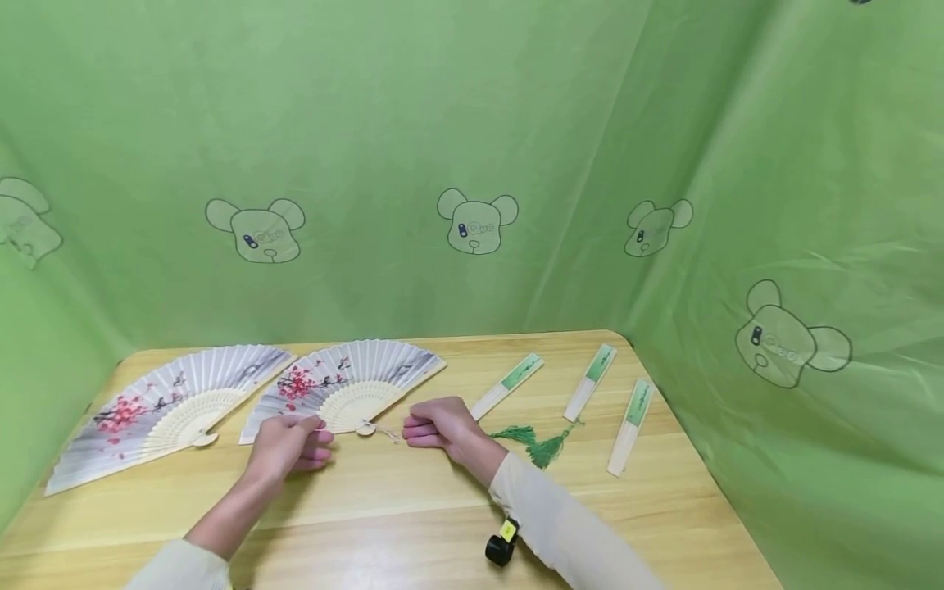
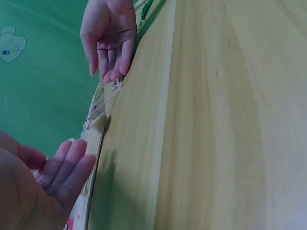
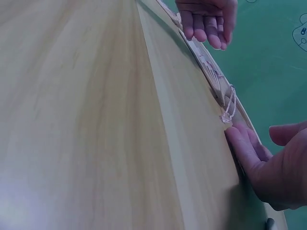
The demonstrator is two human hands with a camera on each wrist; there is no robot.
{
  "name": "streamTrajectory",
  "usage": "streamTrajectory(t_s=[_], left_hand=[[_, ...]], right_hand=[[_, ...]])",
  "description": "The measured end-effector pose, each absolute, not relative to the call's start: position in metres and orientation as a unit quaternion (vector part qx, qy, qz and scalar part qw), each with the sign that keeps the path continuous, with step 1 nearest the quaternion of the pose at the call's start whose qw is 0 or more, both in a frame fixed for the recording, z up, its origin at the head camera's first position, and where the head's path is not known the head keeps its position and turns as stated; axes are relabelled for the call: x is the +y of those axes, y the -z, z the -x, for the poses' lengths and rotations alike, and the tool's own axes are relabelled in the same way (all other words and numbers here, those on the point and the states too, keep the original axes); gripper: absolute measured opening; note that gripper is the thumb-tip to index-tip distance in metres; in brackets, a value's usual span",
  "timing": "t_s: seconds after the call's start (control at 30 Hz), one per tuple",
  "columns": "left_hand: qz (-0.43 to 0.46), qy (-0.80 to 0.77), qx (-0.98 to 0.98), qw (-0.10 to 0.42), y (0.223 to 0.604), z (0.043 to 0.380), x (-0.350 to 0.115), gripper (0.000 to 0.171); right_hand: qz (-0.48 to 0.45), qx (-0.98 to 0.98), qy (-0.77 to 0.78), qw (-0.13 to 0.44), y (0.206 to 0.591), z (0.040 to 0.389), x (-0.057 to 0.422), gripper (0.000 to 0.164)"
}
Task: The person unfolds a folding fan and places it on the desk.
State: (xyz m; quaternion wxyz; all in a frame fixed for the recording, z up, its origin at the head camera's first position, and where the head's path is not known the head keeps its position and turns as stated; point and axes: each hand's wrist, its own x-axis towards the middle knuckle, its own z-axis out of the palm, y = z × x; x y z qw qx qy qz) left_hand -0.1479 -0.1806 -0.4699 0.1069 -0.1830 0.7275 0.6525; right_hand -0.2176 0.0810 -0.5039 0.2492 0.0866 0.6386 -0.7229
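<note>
Head view shows the left hand point(image 1: 286, 447) by a spread flower fan point(image 1: 357, 385) on the surface point(image 1: 398, 516), the right hand point(image 1: 446, 430) beside its string point(image 1: 385, 432), both hands apart and loose.

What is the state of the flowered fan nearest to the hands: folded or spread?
Spread: in the head view, this fan opens in a wide pleated arc, and its pale ribs are splayed out.
</note>
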Motion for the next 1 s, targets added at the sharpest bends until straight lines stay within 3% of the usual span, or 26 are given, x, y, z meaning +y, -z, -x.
streamTrajectory(t_s=[0.57, 1.0], left_hand=[[0.112, -0.609, 0.784, 0.049, 0.452, 0.155, -0.137, 0.028], [0.025, -0.583, 0.811, 0.040, 0.446, 0.163, -0.095, 0.023]], right_hand=[[-0.059, 0.662, 0.715, 0.217, 0.487, 0.223, 0.126, 0.037], [-0.079, 0.675, 0.713, 0.172, 0.485, 0.238, 0.172, 0.040]])
